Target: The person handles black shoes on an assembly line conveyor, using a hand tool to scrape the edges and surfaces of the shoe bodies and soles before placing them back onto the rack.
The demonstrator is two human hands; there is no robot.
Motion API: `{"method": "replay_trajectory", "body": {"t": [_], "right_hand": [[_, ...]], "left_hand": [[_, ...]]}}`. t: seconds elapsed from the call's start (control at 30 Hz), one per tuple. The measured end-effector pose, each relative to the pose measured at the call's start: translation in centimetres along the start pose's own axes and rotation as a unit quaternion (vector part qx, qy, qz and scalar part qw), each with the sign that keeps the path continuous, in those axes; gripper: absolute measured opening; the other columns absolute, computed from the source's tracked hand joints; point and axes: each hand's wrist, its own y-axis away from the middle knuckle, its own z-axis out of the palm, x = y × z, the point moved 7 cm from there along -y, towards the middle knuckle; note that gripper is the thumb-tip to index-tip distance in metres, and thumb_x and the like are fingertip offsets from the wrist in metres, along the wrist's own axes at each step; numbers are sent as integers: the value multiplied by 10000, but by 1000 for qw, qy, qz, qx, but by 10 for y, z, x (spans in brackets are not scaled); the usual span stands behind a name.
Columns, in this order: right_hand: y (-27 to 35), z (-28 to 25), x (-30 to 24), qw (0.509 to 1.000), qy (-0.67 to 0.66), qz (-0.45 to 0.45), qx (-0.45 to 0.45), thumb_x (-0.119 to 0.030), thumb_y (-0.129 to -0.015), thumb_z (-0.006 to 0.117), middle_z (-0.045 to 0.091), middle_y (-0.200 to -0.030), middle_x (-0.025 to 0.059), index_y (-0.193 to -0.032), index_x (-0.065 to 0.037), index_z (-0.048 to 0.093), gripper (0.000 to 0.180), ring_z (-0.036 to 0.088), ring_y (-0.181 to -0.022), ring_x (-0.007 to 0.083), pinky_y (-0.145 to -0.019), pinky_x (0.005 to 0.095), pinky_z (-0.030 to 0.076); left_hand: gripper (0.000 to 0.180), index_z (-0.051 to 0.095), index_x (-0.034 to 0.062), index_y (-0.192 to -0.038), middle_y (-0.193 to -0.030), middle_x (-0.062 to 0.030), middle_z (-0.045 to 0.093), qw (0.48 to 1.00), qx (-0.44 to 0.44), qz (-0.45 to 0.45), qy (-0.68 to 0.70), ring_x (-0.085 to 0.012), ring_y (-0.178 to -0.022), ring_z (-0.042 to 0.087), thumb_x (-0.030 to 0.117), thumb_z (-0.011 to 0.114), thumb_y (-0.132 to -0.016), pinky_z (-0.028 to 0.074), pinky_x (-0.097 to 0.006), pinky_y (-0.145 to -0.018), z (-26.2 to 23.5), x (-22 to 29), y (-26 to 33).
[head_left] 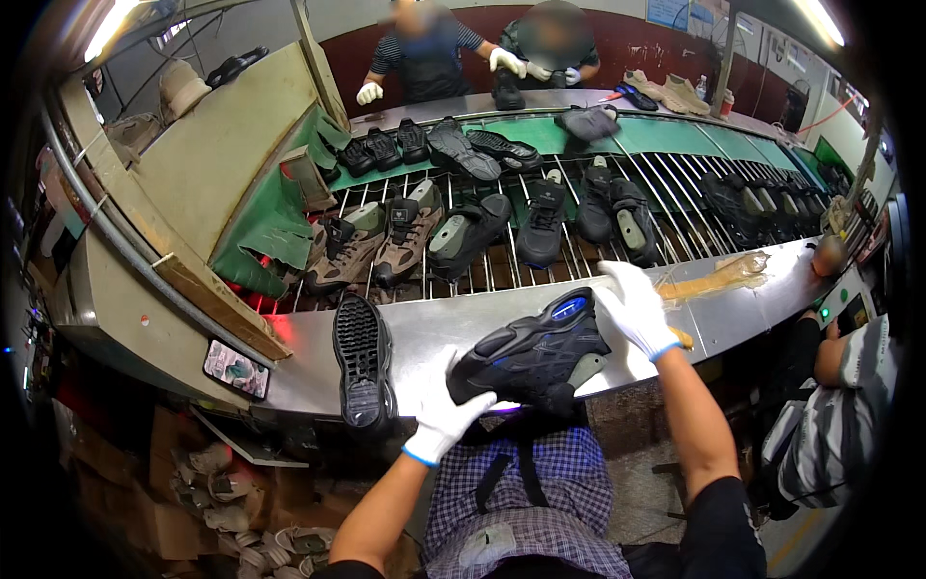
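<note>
A black shoe (531,352) with blue accents is tilted on its side over the near edge of the metal counter (434,323), its sole turned away from me. My left hand (446,410), in a white glove with a blue cuff, grips its toe end between thumb and fingers. At the heel end, my right hand (637,307), also gloved, has its fingers stretched out; whether it touches the heel I cannot tell. To the left of the shoe lies a black sole (363,362), tread up; whether an upper is under it is hidden.
Beyond the counter runs a rack of metal rods (497,275) bearing brown shoes (410,236) and several black shoes (542,224). A phone (236,369) rests at the left. Two co-workers (434,58) stand across; another person (839,405) is at the right. Shoes (227,482) fill the lower left.
</note>
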Motion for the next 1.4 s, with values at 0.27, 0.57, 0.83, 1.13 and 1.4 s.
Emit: {"method": "replay_trajectory", "body": {"t": [0.27,0.57,0.83,1.13,1.4], "right_hand": [[118,66,-84,872,-228,85,-426,-370,-1085,560,724,-1184,216,-1439,-30,557,491,719,-1018,331,-967,433,551],[215,75,-121,766,-461,303,-331,-359,-1104,558,515,-1577,246,-1682,18,219,768,475,-1497,335,-1263,445,362],[184,82,-133,735,-497,268,-375,-375,-1081,625,468,-1600,280,-1675,44,219,832,463,-1498,341,-1250,440,381],[97,101,-147,829,-379,170,-374,-440,-1083,522,689,-1293,286,-1522,51,493,659,689,-1170,359,-1063,424,519],[264,87,-157,520,-600,352,-496,-308,-1005,733,287,-1738,189,-1732,-40,-34,1091,295,-1599,292,-1301,421,277]], "left_hand": [[437,679,16,-1337,-1255,-112,700,961,87,-142,219,-211,-1193,645,204,788,-957,513,-355,-1065,-47,-39,-43],[252,695,-32,-1223,-1126,-67,738,954,-96,-149,241,-96,-988,658,35,694,-980,541,-261,-919,30,-28,-17],[286,666,-44,-1214,-1186,-161,733,923,-89,-109,359,-212,-1086,696,110,690,-975,571,-347,-987,31,-58,-17],[327,653,-44,-1225,-1198,-176,736,864,-124,-102,477,-227,-1083,714,183,705,-996,596,-378,-990,20,-46,-19],[306,664,-57,-1245,-1210,-172,742,920,-80,-88,372,-214,-1044,713,158,573,-1048,560,-350,-1000,4,-51,-11]]}}
